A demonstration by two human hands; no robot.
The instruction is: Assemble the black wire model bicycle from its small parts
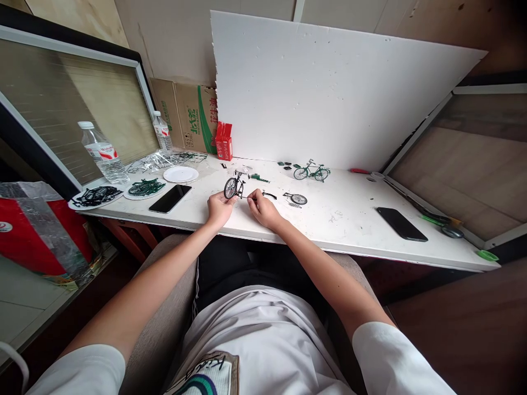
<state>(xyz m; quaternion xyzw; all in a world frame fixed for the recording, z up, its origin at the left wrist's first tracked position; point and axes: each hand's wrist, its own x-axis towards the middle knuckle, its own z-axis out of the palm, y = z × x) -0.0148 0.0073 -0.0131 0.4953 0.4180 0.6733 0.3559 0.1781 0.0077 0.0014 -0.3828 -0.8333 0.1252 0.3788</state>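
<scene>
Model bicycle (231,188), partly built, dark, is held just over the near part of the white counter (346,211), left of the landmark, the green bicycle (312,171), and a bit nearer the person; wheel side faces left. Left hand (221,210) has its fingers clamped on the model's lower part, from below. Right hand (264,210), nearer the green bicycle than the left one is, has fingers bent and close together at a thin dark piece (244,197); cannot tell whether they grip it or only touch it. Dark curved part (270,196) shows just beyond the right hand, left of the green bicycle. Loose wheel (298,199) with a frame bit lies in front of the green bicycle, on its near side. Green part (260,178) lies to its left, small dark green pieces (287,168) just beside it on the left. Further left of it: black phone (171,198), plate of green parts (130,195), plate of black parts (74,206), another white plate (181,174), two clear bottles (107,162). Red carton (224,145) stands left of the green bicycle, cardboard box (185,118) beyond that. White board (341,93) leans behind the green bicycle; second phone (401,224) lies well to its right, nearer the counter edge.
</scene>
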